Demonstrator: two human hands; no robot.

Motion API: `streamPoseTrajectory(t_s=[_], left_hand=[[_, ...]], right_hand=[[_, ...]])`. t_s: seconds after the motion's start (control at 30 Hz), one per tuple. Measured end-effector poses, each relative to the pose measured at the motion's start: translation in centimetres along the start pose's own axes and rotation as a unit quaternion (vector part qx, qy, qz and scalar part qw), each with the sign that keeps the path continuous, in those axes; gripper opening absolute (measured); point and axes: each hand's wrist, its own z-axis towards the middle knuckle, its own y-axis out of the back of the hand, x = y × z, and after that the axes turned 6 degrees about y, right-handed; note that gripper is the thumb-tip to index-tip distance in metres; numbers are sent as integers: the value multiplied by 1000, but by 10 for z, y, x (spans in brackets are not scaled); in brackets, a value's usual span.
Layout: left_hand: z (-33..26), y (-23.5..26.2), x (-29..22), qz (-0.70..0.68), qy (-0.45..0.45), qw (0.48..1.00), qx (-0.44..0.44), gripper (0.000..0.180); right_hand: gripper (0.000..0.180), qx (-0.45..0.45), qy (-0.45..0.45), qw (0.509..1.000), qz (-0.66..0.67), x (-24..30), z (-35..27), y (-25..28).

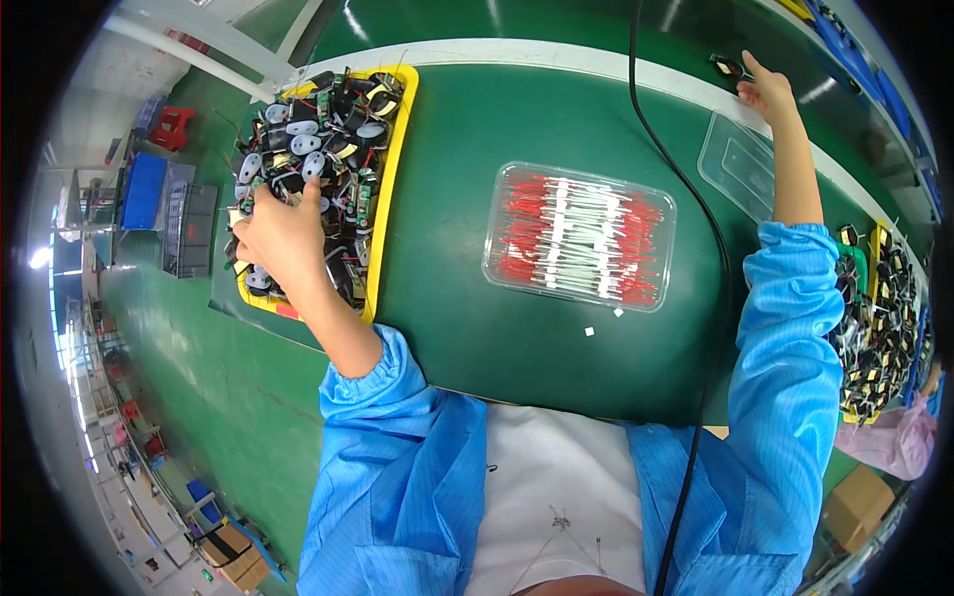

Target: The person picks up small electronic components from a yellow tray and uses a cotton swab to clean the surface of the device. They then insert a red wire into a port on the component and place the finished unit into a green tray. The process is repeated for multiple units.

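Assemblies of wired black, yellow and grey parts point(343, 149) are contained as a dense pile in a yellow bin point(395, 179) under the left hand point(283, 233), which is lowered onto the upper layer with thumb and fingers slightly parted; whether a part is gripped cannot be told. The right hand point(765, 94) is extended over the green strip point(447, 20) beyond the worktop point(447, 219), with thumb raised and fingers curled; a single assembly point(730, 68) is located just beside its fingertips, and whether it is held or free cannot be determined. The step in hand is judged to be the handling of single units between bin and strip, in a direction not established by the view. For the next move, one unit should be isolated at the left hand without neighbouring wires being snagged. The following are counted: two yellow bins, the second point(875, 253) being placed outside the right forearm; one clear tray point(494, 238) of red-and-white leads point(581, 238), between the hands and nearer the body; one clear lid point(730, 159), just inside the right forearm; one black cable point(672, 164), between tray and lid; two small white pieces point(589, 332), on the body side of the tray. Piled units and leads cannot be counted reliably.
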Motion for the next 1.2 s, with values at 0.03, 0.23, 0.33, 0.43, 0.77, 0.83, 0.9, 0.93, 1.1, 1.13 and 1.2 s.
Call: streamPoseTrajectory(t_s=[0.03,0.23,0.33,0.43,0.77,0.83,0.9,0.93,1.1,1.13,1.2], left_hand=[[-1,-3,0,-29,-8,999,-13,54],[-6,10,4,-264,50,954,-134,36],[-12,26,-14,-456,45,876,-148,27],[-27,33,-40,-714,11,700,5,26],[-81,23,-72,-777,-43,390,492,37],[-78,20,-66,-784,-37,354,508,38],[-75,21,-65,-798,-17,301,523,43],[-74,21,-65,-806,-10,270,527,44],[-80,18,-66,-803,-84,307,503,37],[-80,16,-66,-787,-120,340,500,38],[-82,19,-65,-786,-132,346,496,38]], right_hand=[[47,-34,39,997,-54,10,-13,9],[37,22,385,918,-94,72,-182,-24],[17,236,462,840,-160,80,-281,-48],[9,386,493,746,-227,54,-313,-67],[8,387,510,726,-250,31,-327,-86],[8,378,526,724,-237,33,-327,-85],[10,377,535,723,-221,40,-323,-79],[10,390,518,730,-217,46,-323,-74],[8,467,367,789,-158,76,-323,-50],[7,450,368,806,-114,76,-322,-47],[9,400,368,839,-21,80,-324,-45]])
